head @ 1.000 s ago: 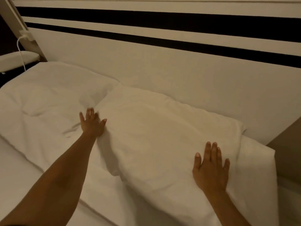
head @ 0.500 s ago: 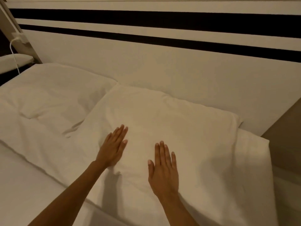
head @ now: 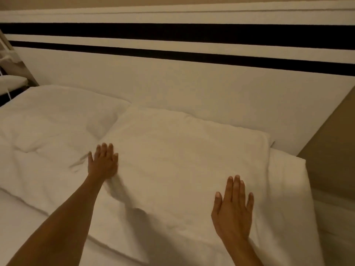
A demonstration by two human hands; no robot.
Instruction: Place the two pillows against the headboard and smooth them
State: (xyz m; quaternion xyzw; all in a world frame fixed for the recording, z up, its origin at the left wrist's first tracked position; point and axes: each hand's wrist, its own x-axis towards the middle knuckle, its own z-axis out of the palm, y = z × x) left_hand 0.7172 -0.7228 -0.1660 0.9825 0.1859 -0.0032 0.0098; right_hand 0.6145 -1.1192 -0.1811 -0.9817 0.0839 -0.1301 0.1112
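Note:
Two white pillows lie side by side against the headboard [head: 192,89], which is cream with two dark stripes. The right pillow [head: 182,154] is flat and fairly smooth; the left pillow [head: 57,120] shows creases near its inner edge. My left hand [head: 102,163] lies flat, palm down, fingers apart, on the left edge of the right pillow where the two meet. My right hand [head: 233,210] rests flat and open on the right pillow's near right part. Neither hand grips any cloth.
White bedding [head: 288,189] runs under the pillows and drops off at the bed's right edge, beside a tan wall [head: 330,150]. At the far left stands a white bedside surface [head: 11,81] with a thin cable.
Both hands have slid apart from the middle of the right pillow, the left hand toward its left edge, the right hand toward its right side. The view has tilted up a little.

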